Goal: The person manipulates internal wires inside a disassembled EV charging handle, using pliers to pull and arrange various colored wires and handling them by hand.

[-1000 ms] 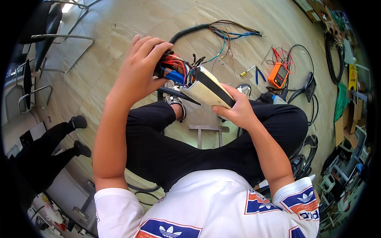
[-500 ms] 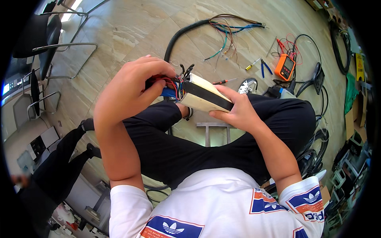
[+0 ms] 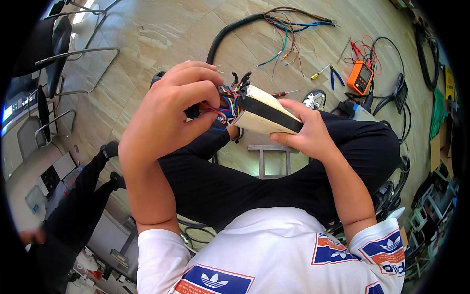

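Note:
My right hand grips a cream-coloured housing with a black band along it, thumb on the near side and fingers on the far side. Thin red, blue, white and black wires crowd out of the housing's left end. On those wires my left hand is closed, with red ones between thumb and fingers; its palm hides part of the bundle. Short black prongs or loops stick up at the wired end. Behind the left hand, a thick black cable runs up the floor and ends in loose coloured wires.
On the floor beyond lie a screwdriver with a red-black handle, a yellow-handled screwdriver, blue pliers and an orange meter. A metal frame sits between my legs. At left are chairs and another person's legs.
The housing and both hands have shifted a little to the right in the picture. My left hand has turned slightly, and more of the wires show beside its fingers.

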Motion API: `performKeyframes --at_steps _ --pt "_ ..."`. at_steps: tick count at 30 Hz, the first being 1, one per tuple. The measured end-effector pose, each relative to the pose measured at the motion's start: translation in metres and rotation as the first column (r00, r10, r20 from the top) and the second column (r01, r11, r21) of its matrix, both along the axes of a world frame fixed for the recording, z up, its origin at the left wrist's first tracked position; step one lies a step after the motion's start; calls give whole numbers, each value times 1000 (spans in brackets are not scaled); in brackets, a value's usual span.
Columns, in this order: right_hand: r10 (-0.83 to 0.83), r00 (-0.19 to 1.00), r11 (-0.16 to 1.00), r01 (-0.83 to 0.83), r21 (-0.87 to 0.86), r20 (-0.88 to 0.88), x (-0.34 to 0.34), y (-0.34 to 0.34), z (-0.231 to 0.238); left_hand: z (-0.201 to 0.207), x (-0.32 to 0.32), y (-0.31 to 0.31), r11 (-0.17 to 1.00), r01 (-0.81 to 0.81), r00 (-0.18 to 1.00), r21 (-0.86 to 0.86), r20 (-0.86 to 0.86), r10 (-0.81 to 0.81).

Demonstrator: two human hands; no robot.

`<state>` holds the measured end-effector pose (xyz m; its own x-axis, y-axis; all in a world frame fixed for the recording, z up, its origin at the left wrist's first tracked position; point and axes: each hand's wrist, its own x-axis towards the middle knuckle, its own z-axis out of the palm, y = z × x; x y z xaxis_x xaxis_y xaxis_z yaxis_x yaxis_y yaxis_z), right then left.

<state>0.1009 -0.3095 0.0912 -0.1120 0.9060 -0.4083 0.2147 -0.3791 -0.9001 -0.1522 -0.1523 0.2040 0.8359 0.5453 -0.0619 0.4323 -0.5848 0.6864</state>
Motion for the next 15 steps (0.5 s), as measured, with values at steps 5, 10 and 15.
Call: performKeyframes --at_steps 5,10,15 --pt "-12 1000 999 11 -49 -16 1 0 0 9 -3 4 997 79 994 -11 -71 -80" --pt "17 1000 998 -17 -58 9 0 3 5 1 -7 3 998 -15 999 -56 -43 12" --pt "36 999 999 -36 -1 29 1 -3 2 12 11 -5 977 -168 970 -134 -196 140"
